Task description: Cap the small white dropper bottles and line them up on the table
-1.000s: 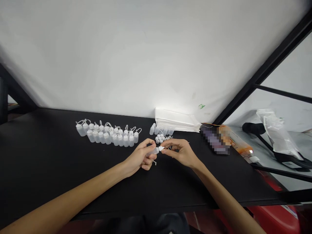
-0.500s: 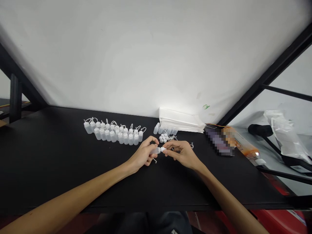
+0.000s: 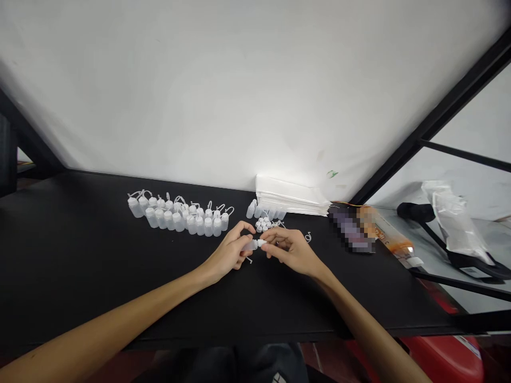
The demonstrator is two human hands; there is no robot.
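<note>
My left hand [image 3: 228, 252] is closed around a small translucent plastic bottle [image 3: 250, 245], which lies nearly level with its mouth to the right. At that mouth sits a white tapered nozzle [image 3: 261, 242], pinched between the thumb and fingers of my right hand [image 3: 294, 252]. A thin white strap [image 3: 249, 260] hangs below my left fingers; where it joins is hidden. Just beyond my hands lies a small pile of white caps [image 3: 262, 224]. Several uncapped-looking bottles [image 3: 251, 209] stand behind the pile.
Rows of capped bottles with looped straps [image 3: 178, 221] stand on the black table [image 3: 99, 276] to the left. A stack of white sheets or envelopes [image 3: 293, 195] lies against the wall. To the right are a blurred purple item [image 3: 351, 229] and an orange-and-clear package [image 3: 393, 239].
The whole view has shifted slightly, so everything sits a little further left. Both hands keep nearly the same grip on the bottle and nozzle.
</note>
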